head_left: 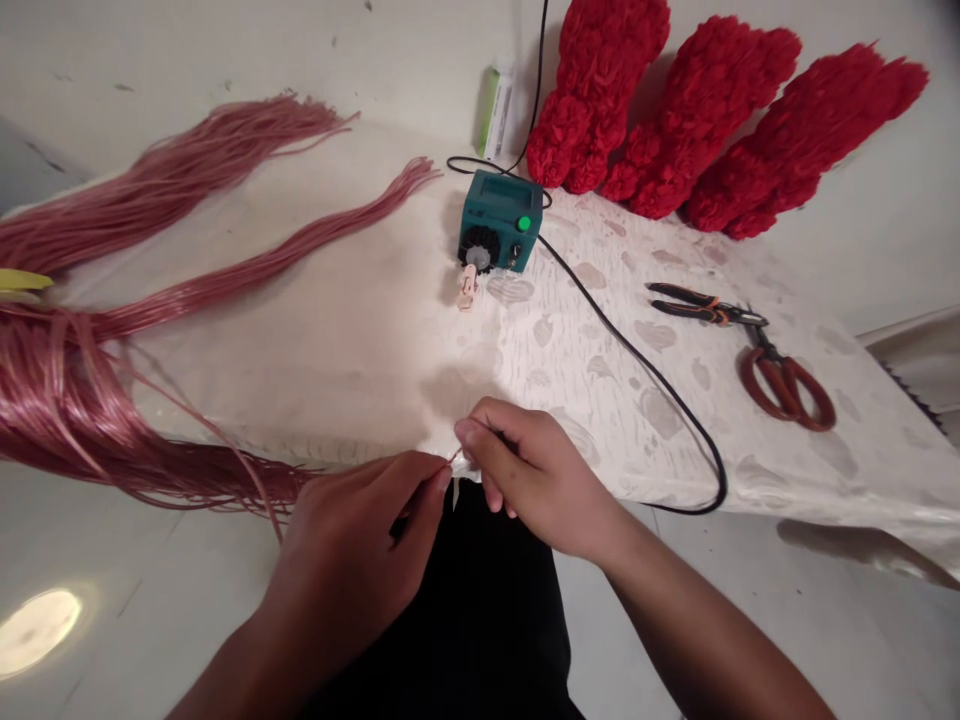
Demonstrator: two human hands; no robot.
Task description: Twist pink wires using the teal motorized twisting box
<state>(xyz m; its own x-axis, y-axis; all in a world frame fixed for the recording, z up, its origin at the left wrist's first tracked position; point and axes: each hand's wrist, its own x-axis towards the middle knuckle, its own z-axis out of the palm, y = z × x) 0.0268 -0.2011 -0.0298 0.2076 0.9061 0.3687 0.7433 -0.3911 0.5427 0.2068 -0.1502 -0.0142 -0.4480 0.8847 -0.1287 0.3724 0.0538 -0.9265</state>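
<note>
Both my hands meet at the front edge of the table. My left hand point(360, 535) is closed, its thumb and forefinger pinching a thin reddish strand point(454, 456). My right hand point(529, 470) pinches the same strand between thumb and fingertip, just to the right. Only a short piece of it shows between the fingers. Long bundles of glossy pink cords point(67, 385) lie at the left, some drooping over the table edge. Beyond my hands stands a small teal motor box point(499, 220) with a green button, and a pinkish clip point(468, 288) on its spindle.
Red bundles of ruffled flowers point(664, 115) lean against the wall at the back right. Orange-handled pliers point(694, 303) and brown-handled scissors point(787, 390) lie on the right. A black cable point(637, 350) loops over the table's front edge. A green-and-white box point(495, 110) stands behind the motor box.
</note>
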